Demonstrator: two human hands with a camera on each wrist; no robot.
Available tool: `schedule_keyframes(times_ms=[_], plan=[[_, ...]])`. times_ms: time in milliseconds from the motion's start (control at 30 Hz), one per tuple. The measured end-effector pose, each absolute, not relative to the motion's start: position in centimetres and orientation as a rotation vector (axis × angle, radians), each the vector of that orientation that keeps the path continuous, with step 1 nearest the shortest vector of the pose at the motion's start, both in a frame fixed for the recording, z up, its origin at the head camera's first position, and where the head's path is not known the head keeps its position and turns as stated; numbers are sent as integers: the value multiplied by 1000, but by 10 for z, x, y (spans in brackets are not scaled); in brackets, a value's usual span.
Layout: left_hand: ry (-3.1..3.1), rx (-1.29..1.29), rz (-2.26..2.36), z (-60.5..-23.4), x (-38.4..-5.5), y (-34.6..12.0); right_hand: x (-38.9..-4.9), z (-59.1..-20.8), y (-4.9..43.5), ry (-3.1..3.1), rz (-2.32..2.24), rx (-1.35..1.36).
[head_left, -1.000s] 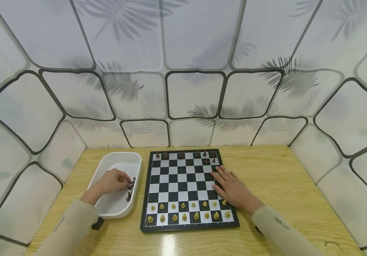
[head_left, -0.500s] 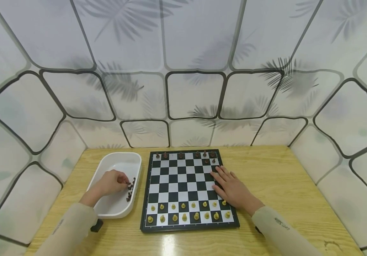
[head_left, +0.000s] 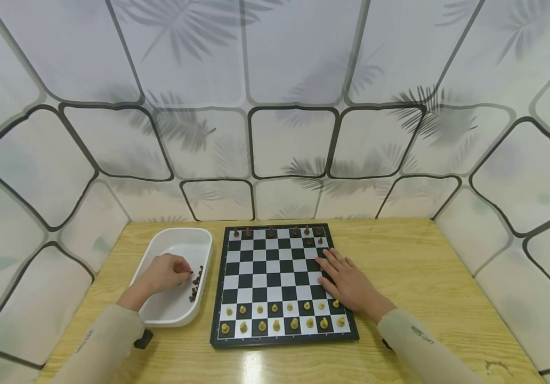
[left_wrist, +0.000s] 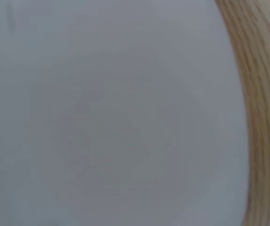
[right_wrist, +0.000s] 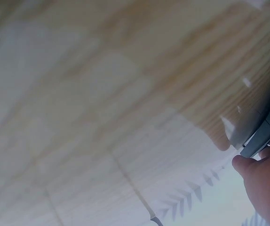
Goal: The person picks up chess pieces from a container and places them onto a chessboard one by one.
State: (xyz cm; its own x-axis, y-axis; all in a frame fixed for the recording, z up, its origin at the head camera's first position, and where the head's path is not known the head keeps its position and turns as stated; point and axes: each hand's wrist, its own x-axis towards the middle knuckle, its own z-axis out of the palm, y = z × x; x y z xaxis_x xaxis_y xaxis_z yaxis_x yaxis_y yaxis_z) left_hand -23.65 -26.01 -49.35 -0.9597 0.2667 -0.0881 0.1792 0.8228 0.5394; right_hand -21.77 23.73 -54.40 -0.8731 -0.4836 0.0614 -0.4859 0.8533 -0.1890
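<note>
My left hand [head_left: 163, 274] is inside a white plastic tray [head_left: 174, 323], its thumb and fingers pinching a small dark chess piece [head_left: 191, 272]; its kind is too small to tell. Beside the fingertips, several dark chess pieces [head_left: 194, 292] lie along the tray's right side. My right hand [head_left: 353, 286] rests with straight fingers on the right edge of a chessboard [head_left: 273, 280]. Two rows of yellow chess pieces [head_left: 276, 325] stand on the near side; several dark red pieces [head_left: 248, 233] stand on the far side. The left wrist view holds only the blurred tray and wood, no fingers.
Both tray and board sit on a pale wooden table [head_left: 399, 256], the tray a little left of the board. A patterned wall covering [head_left: 286, 197] closes off the back and both sides. In the right wrist view, the dark board edge [right_wrist: 262, 136] appears at the right.
My left hand has drawn slightly left, away from the pile in the tray, with the dark piece at its fingertips. My right hand and the board have stayed still.
</note>
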Motion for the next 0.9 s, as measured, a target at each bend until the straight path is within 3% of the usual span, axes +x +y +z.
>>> schedule_keyframes(times_ms=[900], plan=[[2884,249,889,-495,-233,-258,-216,-543,237,-3008,318,786]])
